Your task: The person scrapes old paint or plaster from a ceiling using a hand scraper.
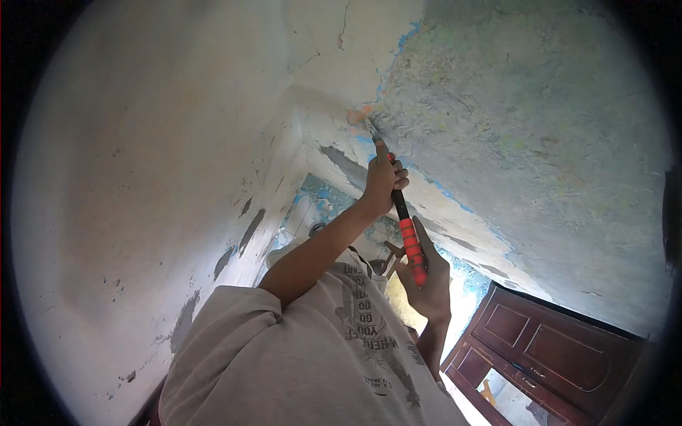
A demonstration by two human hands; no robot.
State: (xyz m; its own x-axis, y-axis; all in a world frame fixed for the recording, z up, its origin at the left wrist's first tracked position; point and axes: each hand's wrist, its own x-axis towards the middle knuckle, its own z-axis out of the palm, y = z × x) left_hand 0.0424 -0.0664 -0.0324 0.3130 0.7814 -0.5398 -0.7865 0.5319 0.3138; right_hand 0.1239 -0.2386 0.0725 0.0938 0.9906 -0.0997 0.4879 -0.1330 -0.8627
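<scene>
Black-and-red long-handled scraper meets patchy grey-and-cream wall — left hand wrapped round it. Right hand — fingers spread — touches its red grip.

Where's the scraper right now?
Head view, just right of centre: the scraper runs down from the orange wall patch through the left hand to the right hand at its red grip.
</scene>
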